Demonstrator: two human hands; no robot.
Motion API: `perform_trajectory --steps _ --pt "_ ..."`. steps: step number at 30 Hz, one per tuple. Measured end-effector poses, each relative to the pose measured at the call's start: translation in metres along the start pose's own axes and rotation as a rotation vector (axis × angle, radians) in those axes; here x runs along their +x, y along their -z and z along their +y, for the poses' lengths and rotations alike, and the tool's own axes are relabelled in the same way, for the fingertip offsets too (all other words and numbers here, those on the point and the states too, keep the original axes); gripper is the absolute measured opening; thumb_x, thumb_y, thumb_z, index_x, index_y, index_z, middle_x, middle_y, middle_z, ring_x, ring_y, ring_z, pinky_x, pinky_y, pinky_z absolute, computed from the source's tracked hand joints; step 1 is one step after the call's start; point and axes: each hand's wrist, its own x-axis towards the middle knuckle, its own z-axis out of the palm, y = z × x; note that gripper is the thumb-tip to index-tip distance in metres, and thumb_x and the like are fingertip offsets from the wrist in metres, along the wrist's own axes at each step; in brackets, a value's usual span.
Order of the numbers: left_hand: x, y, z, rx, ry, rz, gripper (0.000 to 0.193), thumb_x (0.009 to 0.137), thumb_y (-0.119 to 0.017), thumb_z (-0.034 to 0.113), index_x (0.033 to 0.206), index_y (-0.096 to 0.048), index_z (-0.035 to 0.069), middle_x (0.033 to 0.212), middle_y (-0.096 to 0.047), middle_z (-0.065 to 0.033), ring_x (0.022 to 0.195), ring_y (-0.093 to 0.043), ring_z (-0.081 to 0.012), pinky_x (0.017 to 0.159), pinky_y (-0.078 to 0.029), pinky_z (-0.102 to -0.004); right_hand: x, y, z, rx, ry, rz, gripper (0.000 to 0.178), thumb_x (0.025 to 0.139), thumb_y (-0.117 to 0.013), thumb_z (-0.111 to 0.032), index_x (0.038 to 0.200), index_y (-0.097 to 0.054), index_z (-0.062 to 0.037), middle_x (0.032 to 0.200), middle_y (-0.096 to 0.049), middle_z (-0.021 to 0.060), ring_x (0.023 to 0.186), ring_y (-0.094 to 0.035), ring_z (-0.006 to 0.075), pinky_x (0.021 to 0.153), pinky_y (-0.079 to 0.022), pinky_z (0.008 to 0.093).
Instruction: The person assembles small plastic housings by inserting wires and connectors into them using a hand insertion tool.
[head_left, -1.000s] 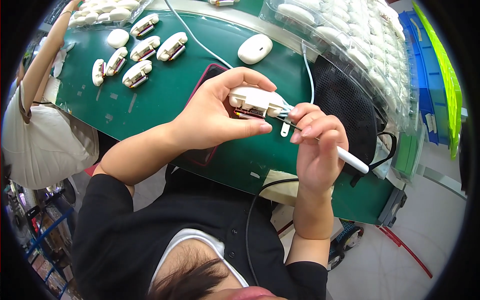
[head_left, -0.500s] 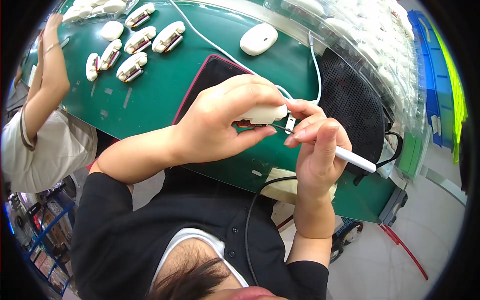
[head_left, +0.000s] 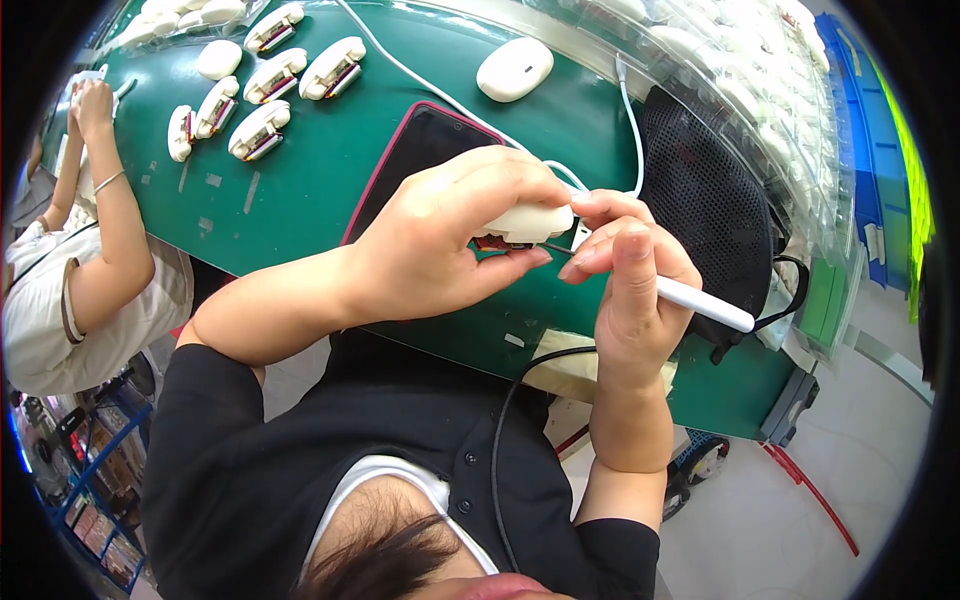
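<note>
My left hand (head_left: 430,235) is closed around a white rounded plastic case (head_left: 532,221), held tilted above the green table. The case's lower side stands open, baring dark and reddish electronic parts. In my right hand (head_left: 642,270) is a white-handled pen-shaped tool (head_left: 706,304) with a thin metal tip. Its tip meets or nearly meets the opening of the case beside my left thumb; actual contact is hard to make out. My right fingertips are close against the right end of the case. Beneath my left hand lies a dark-screened phone (head_left: 415,150) with a pinkish-red edge.
Several opened white cases (head_left: 275,78) stand at the far left, and a closed white case (head_left: 515,69) lies far centre. A white cable (head_left: 420,85) crosses the green table (head_left: 300,210). A black mesh bag (head_left: 695,190) and clear trays (head_left: 735,90) fill the right. Another person's arm (head_left: 120,220) is at left.
My right hand and the tool have shifted slightly, the tool's shaft now sitting a little higher. The left hand keeps its hold on the case. The other person's arms have moved.
</note>
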Motion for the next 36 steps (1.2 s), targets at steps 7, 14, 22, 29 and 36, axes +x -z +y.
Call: perform_trajectory --steps 7,14,22,29,36 --pt "0.0 0.001 -0.001 -0.037 -0.037 -0.033 0.046 0.066 -0.078 -0.002 0.108 -0.06 0.002 0.103 -0.064 -0.0139 0.094 -0.065 -0.028 0.079 -0.053 -0.0348 0.003 0.002 -0.005 0.2 -0.171 0.043 0.033 0.097 -0.055 -0.02 0.078 -0.067 0.005 0.068 -0.065 0.0085 0.065 -0.06 0.0141 0.063 -0.048 0.0265" --pt "0.0 0.001 0.0 -0.058 -0.036 -0.047 0.049 0.065 -0.079 -0.002 0.109 -0.06 0.004 0.104 -0.064 -0.0139 0.094 -0.064 -0.027 0.078 -0.053 -0.0341 0.003 0.005 0.003 0.28 -0.169 0.022 0.033 0.098 -0.052 -0.019 0.082 -0.066 0.0057 0.065 -0.062 0.0086 0.055 -0.057 0.0133 0.059 -0.047 0.0262" --pt "0.001 0.001 -0.002 -0.07 -0.044 -0.041 0.049 0.064 -0.08 -0.003 0.109 -0.06 0.003 0.102 -0.063 -0.0141 0.093 -0.063 -0.026 0.08 -0.052 -0.0337 0.004 0.01 0.004 0.327 -0.198 -0.064 0.041 0.098 -0.052 -0.024 0.071 -0.065 0.0045 0.073 -0.065 0.0131 0.055 -0.058 0.0143 0.059 -0.048 0.0287" --pt "0.001 0.004 -0.002 -0.11 -0.018 -0.005 0.047 0.066 -0.081 -0.002 0.108 -0.059 0.002 0.102 -0.063 -0.013 0.095 -0.063 -0.0246 0.082 -0.052 -0.0341 0.003 0.005 -0.003 0.322 -0.123 0.031 0.043 0.098 -0.052 -0.024 0.069 -0.065 0.0037 0.082 -0.068 0.0169 0.068 -0.062 0.0185 0.073 -0.05 0.031" --pt "0.001 0.003 -0.001 -0.085 -0.006 0.004 0.045 0.066 -0.079 -0.002 0.106 -0.059 0.002 0.1 -0.064 -0.0134 0.093 -0.064 -0.025 0.081 -0.052 -0.0339 0.0 0.004 -0.002 0.213 -0.063 0.01 0.034 0.095 -0.057 -0.018 0.069 -0.065 0.0017 0.071 -0.067 0.012 0.091 -0.063 0.0234 0.078 -0.049 0.0333"
